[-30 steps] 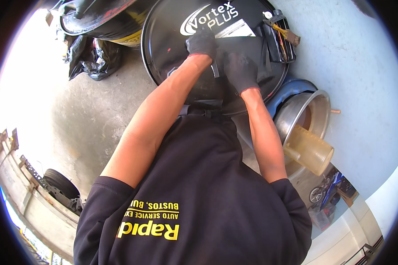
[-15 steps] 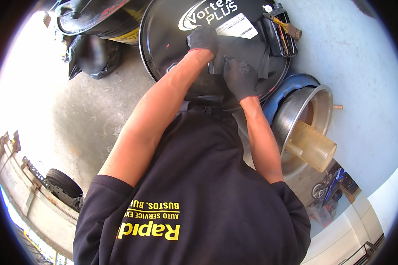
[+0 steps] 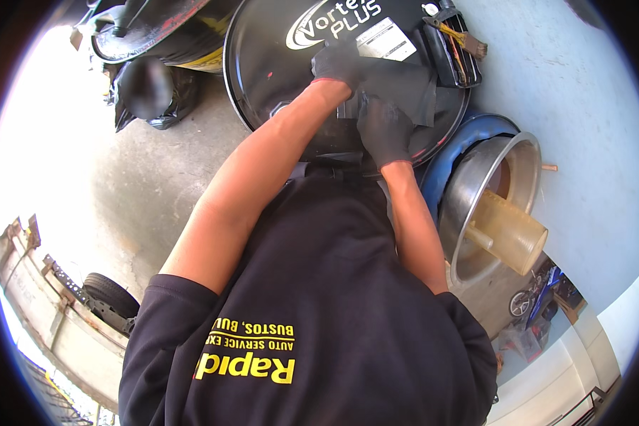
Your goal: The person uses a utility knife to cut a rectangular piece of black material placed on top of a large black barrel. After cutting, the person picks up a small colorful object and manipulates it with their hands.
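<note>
A dark grey, thin flexible sheet (image 3: 408, 86) lies over the top of a black drum (image 3: 263, 74). My left hand (image 3: 336, 62), in a black glove, is closed at the sheet's left edge. Lower down, my right hand (image 3: 385, 129), gloved too, has its fingers closed at the sheet's near edge; its fingertips are hard to make out against the dark material. Beyond the sheet, a white label (image 3: 386, 40) is stuck to the drum top.
On the drum's right side sits a black container (image 3: 451, 60) with a yellow-handled brush (image 3: 461, 34). A metal basin (image 3: 454, 245) with a yellowish plastic jug (image 3: 510, 231) stands to the right, beside a blue drum (image 3: 440, 160). Another drum (image 3: 170, 42) and a black bag (image 3: 174, 106) are at the far left.
My left hand has shifted slightly right along with the sheet's left edge. The right hand has moved a little nearer to me; both still hold the sheet.
</note>
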`<state>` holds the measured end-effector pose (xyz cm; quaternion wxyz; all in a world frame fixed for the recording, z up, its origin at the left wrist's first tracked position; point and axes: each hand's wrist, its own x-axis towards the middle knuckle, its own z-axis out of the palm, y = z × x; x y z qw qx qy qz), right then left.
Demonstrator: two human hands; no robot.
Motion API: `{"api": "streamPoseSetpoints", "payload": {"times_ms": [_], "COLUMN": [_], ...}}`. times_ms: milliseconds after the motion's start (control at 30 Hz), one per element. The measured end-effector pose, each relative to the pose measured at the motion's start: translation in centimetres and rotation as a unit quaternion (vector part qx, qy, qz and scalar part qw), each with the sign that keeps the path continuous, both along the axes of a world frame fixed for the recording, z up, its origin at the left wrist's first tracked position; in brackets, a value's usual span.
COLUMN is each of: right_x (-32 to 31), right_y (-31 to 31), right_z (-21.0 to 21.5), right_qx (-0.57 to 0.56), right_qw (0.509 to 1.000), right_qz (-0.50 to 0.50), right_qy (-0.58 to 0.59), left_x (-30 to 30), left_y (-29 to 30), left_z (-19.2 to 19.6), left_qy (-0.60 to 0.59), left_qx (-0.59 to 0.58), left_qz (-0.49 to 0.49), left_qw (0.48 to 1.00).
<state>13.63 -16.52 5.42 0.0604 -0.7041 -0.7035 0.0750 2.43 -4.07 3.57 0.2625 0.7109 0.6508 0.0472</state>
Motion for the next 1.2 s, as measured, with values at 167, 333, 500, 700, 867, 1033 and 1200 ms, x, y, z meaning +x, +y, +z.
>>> {"api": "streamPoseSetpoints", "payload": {"times_ms": [167,333,500,700,867,1033,1200], "right_x": [0.1,0.2,0.2,0.1,-0.1,0.5,1.6], "right_y": [-1.2,-2.9,-4.0,-5.0,-5.3,-6.1,-7.1], "right_z": [1.0,1.1,0.5,1.1,1.2,0.5,1.8], "right_qx": [-0.057,-0.038,0.006,-0.044,-0.039,-0.038,0.025], "right_qw": [0.998,0.999,1.000,0.999,0.999,0.998,0.975], "right_qz": [-0.006,0.005,-0.002,-0.001,-0.019,-0.021,-0.100], "right_qy": [0.003,0.012,0.017,-0.003,0.017,0.039,0.197], "left_x": [-0.2,-0.1,-0.2,-0.3,-0.3,-0.8,-2.2], "left_y": [-0.2,-0.2,0.0,0.2,0.3,0.5,1.9], "left_z": [1.1,1.5,1.2,0.4,-0.2,-0.3,0.6], "left_qy": [-0.014,-0.030,-0.003,-0.002,-0.013,-0.003,-0.023], "left_qx": [-0.010,-0.009,-0.005,-0.005,0.012,0.018,-0.011], "left_qz": [-0.001,0.003,-0.005,-0.017,-0.014,-0.051,-0.117], "left_qw": [1.000,1.000,1.000,1.000,1.000,0.999,0.993]}}
